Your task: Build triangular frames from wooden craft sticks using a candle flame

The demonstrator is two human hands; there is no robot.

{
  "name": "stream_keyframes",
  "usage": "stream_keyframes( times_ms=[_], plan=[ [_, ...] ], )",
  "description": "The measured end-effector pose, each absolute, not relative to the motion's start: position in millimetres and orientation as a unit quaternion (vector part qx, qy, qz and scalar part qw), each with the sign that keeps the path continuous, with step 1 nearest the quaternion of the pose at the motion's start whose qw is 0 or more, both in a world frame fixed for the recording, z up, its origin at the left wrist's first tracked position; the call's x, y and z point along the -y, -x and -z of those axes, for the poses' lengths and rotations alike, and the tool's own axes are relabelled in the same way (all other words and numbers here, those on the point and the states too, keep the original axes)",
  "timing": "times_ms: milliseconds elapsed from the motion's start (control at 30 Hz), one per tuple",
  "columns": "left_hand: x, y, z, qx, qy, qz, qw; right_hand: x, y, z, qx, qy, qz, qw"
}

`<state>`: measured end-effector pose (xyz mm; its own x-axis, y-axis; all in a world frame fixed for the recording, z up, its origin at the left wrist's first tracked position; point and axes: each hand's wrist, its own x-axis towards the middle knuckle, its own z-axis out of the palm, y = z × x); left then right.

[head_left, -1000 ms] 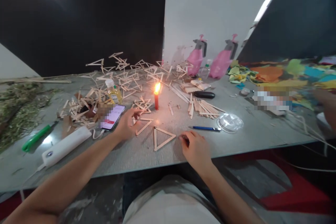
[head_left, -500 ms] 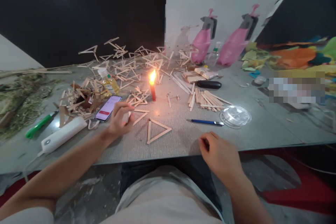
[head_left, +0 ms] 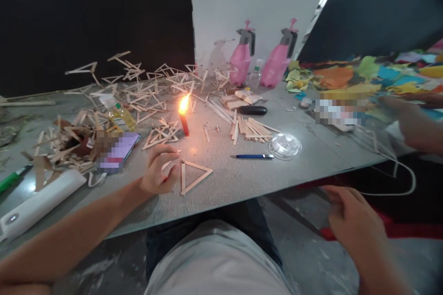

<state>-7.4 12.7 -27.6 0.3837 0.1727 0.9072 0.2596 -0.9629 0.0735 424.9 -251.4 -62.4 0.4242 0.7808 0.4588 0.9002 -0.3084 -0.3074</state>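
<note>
My left hand (head_left: 161, 170) hangs low over the table's front left, fingers curled and thumb apart from them. A small stick triangle (head_left: 166, 166) is mostly hidden under it; I see no firm hold. Just right of that hand lies a larger triangle of three wooden sticks (head_left: 196, 184), with a dark blob at its top corner. My right hand (head_left: 356, 221) is beyond the table's front edge at the right, fingers loosely apart, blurred and holding nothing visible. Behind the triangles a lit red candle (head_left: 185, 124) stands upright.
A blue craft knife (head_left: 254, 156), a clear round lid (head_left: 285, 146) and loose sticks (head_left: 254, 129) lie right of centre. A phone (head_left: 121, 150) and white power bank (head_left: 44, 200) lie left. Pink spray bottles (head_left: 240, 62) stand behind. Another person's hand (head_left: 418, 120) is at right.
My view has turned to the right. My left hand has moved right over the smaller triangle. My right hand has left the table edge and swung right. Another person's hand has come into view.
</note>
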Motion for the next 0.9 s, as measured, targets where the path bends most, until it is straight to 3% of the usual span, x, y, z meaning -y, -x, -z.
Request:
stream_keyframes(
  times_ms=[100,400,500,767,900],
  plan=[
    [-17.1,12.3,31.3,0.135,0.834,0.534,0.045,218.5,-399.5,59.8,0.589,0.742,0.119,0.298],
    [-20.5,15.4,31.5,0.138,0.821,0.553,0.037,122.7,-370.4,49.7,0.626,0.746,0.023,0.227],
    [-19.9,13.8,34.0,0.116,0.824,0.553,0.025,117.7,-363.4,49.4,0.669,0.709,0.032,0.22],
    [-16.3,7.5,24.7,0.097,0.838,0.538,0.013,153.4,-377.4,62.6,0.587,0.731,0.061,0.342],
    [-12.7,5.5,18.2,0.053,0.879,0.474,-0.008,151.4,-384.3,61.2,0.627,0.725,0.027,0.284]
  ],
)
